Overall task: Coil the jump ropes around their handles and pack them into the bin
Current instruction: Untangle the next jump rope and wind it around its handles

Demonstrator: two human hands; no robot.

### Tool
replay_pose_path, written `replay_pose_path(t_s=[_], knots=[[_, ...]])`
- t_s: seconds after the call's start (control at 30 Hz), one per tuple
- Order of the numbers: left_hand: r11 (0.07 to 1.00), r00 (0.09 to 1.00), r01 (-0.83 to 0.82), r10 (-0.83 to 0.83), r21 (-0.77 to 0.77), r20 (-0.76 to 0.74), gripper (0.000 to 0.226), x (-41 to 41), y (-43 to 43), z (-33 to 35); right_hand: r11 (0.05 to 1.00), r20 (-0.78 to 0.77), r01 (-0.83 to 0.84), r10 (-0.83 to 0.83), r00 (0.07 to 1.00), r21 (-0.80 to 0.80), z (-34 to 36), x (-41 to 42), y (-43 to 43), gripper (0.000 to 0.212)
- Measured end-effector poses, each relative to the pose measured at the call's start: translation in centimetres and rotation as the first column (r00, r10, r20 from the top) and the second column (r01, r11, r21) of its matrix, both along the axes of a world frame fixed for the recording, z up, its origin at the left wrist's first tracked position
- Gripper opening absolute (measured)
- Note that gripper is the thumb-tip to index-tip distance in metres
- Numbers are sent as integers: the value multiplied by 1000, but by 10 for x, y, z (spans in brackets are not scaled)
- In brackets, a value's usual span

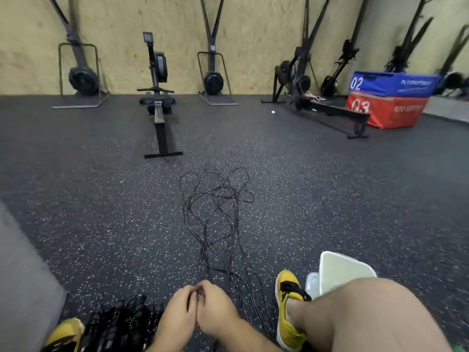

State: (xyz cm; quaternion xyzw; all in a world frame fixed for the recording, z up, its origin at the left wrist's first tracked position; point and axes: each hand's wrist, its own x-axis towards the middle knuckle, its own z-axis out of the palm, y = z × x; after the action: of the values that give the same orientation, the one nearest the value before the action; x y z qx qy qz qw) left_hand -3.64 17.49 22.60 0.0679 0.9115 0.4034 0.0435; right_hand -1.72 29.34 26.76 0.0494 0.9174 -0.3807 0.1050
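Evidently seated on the speckled floor [76,174] with legs spread, probably to keep room in the middle for the work. Pressing left hand [177,309] and right hand [215,307] together low in the centre, fingers of both curled, seemingly pinching the near ends of the jump ropes [223,193]. Impossible to tell whether on a handle or on bare cord, because hidden between the fingers. Keeping the black latticed bin [119,321] just beside the left hand, next to the left yellow shoe [66,331], likely for dropping each finished coil without a long reach. Stretched away from the hands toward the rowing machine [158,102], probably so as to feed in without knots. Thin, black, several strands crossing and looping at the far end, not yet coiled at all. Slippery-looking and easy to tangle.
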Motion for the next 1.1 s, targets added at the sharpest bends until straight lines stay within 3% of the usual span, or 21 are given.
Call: replay_pose_path(t_s=[0.33,0.47,0.63,0.83,1.1], knots=[[999,984,28,-24,19,-177,28,-14,-3,72,1000,-168,5,-4,986,5,73,-1,-2,35],[1000,975,8,-13,-24,-220,18,-15,-4,94,997,-229,26,-9,973,70,89,-3,-6,32],[986,967,-39,-3,-159,-254,22,-6,-3,106,982,-232,37,7,973,184,95,1,-9,30],[954,966,-28,-52,-299,-255,24,-2,0,81,971,-213,13,40,976,239,64,5,-5,31],[938,986,22,-78,-345,-149,28,-2,10,18,957,-115,-29,65,991,289,2,0,4,31]])
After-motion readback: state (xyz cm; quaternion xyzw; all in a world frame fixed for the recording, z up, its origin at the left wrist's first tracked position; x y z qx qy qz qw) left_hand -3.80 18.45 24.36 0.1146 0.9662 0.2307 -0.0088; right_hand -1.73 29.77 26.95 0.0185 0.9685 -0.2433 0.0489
